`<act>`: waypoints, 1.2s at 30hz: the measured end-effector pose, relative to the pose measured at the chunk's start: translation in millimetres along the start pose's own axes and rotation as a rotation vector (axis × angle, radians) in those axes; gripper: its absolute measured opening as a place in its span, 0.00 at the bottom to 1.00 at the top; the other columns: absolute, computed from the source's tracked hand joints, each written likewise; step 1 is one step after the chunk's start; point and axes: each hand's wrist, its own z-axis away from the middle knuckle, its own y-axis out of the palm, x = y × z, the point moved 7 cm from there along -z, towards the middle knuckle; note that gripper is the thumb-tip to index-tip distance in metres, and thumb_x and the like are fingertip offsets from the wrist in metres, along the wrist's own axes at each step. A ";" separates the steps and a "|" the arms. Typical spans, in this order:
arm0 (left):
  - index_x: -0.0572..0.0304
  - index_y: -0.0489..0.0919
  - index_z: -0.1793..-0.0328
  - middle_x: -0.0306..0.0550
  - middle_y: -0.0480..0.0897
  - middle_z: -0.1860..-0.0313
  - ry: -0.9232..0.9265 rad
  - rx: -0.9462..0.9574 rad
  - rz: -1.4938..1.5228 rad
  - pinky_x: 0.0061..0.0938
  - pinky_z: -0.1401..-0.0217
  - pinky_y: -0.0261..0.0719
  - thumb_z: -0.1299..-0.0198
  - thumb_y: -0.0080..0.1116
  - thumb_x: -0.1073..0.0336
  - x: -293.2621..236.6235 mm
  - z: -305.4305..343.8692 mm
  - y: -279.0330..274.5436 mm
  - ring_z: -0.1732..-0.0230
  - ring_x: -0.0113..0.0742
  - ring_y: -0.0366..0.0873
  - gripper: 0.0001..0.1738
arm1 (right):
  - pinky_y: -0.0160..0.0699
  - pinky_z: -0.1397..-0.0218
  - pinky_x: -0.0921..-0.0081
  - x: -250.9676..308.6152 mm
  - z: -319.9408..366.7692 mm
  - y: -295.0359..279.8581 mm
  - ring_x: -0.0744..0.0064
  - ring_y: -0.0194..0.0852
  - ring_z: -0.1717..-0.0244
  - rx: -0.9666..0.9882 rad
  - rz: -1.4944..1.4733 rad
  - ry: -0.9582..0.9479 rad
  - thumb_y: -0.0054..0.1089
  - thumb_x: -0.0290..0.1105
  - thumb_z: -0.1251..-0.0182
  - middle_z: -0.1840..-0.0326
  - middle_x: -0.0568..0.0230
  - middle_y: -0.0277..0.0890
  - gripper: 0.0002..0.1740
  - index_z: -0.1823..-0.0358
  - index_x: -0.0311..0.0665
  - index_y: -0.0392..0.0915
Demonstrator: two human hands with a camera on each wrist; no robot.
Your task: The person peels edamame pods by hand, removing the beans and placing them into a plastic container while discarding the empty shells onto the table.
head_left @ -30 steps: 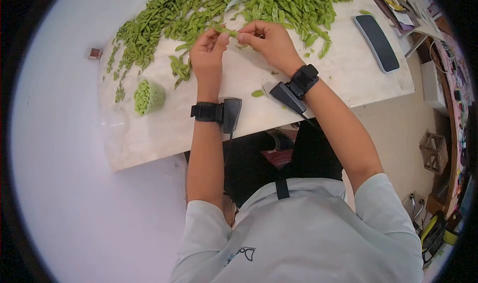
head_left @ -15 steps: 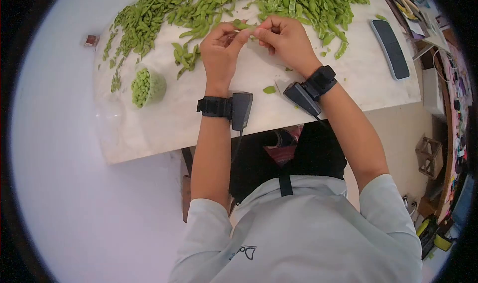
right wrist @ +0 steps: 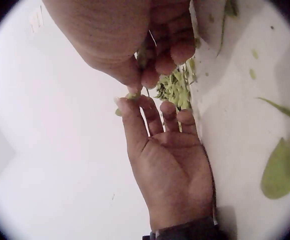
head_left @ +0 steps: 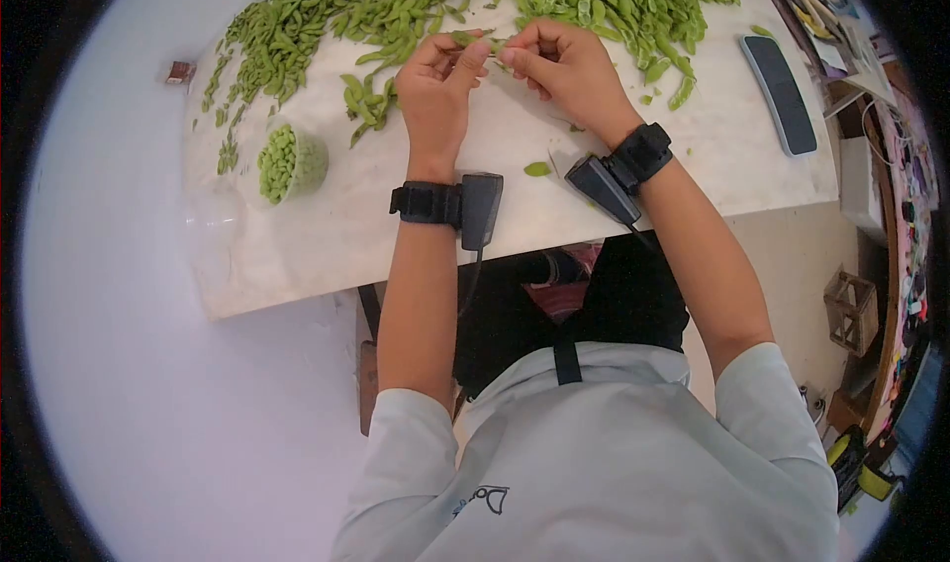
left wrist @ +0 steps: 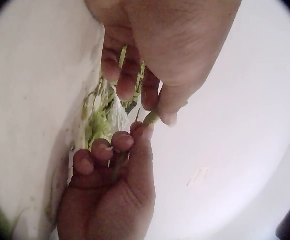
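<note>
Both hands meet over the table in the head view, with a green soybean pod [left wrist: 151, 118] between their fingertips. My left hand [head_left: 433, 97] pinches the pod between thumb and fingers. From the other end, my right hand [head_left: 574, 77] grips it with thumb and index finger. In the left wrist view, a further bit of green [left wrist: 119, 165] shows under the right hand's curled fingers. Behind the hands lie a pile of pods [head_left: 287, 38] on the left and a pile of paler, flatter pods [head_left: 633, 13] on the right.
A clear cup [head_left: 315, 161] with shelled green beans [head_left: 277, 163] stands at the left on the white table [head_left: 297, 255]. A phone [head_left: 779, 95] lies at the right. Few loose pods [head_left: 368, 105] sit left of the hands, and one flat green piece [head_left: 537, 169] near the right wrist.
Both hands have shifted to the right and slightly up in the head view, while the view itself has moved too. The pod stays between the fingertips of both hands.
</note>
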 end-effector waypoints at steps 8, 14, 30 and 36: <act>0.67 0.80 0.57 0.40 0.80 0.74 -0.016 -0.007 0.008 0.18 0.69 0.72 0.39 0.61 0.64 1.3 0.0 -0.6 0.73 0.23 0.75 0.12 | 0.66 0.78 0.86 -0.2 0.4 1.7 0.88 0.67 0.79 0.009 0.022 0.039 0.59 0.38 0.34 0.78 0.73 0.74 0.12 0.67 0.36 0.78; 0.66 0.80 0.57 0.39 0.80 0.73 -0.013 0.090 -0.028 0.18 0.67 0.72 0.41 0.62 0.65 -5.4 3.5 7.0 0.72 0.24 0.74 0.11 | 0.60 0.80 0.85 -0.7 1.2 4.7 0.87 0.61 0.82 0.072 0.044 0.047 0.52 0.40 0.30 0.80 0.75 0.70 0.16 0.73 0.37 0.75; 0.65 0.83 0.61 0.42 0.84 0.63 0.264 0.051 -0.263 0.18 0.61 0.75 0.49 0.68 0.73 -24.3 7.6 7.6 0.66 0.24 0.77 0.09 | 0.46 0.79 0.86 -4.4 7.4 6.9 0.88 0.49 0.82 0.195 -0.321 0.231 0.53 0.41 0.30 0.82 0.80 0.57 0.16 0.74 0.40 0.71; 0.61 0.84 0.62 0.40 0.84 0.64 0.357 0.044 -0.383 0.18 0.63 0.75 0.51 0.69 0.71 -34.1 6.8 14.2 0.68 0.26 0.77 0.09 | 0.47 0.79 0.86 -6.3 8.6 11.7 0.86 0.49 0.81 0.211 -0.666 0.298 0.50 0.37 0.29 0.81 0.77 0.57 0.15 0.73 0.37 0.70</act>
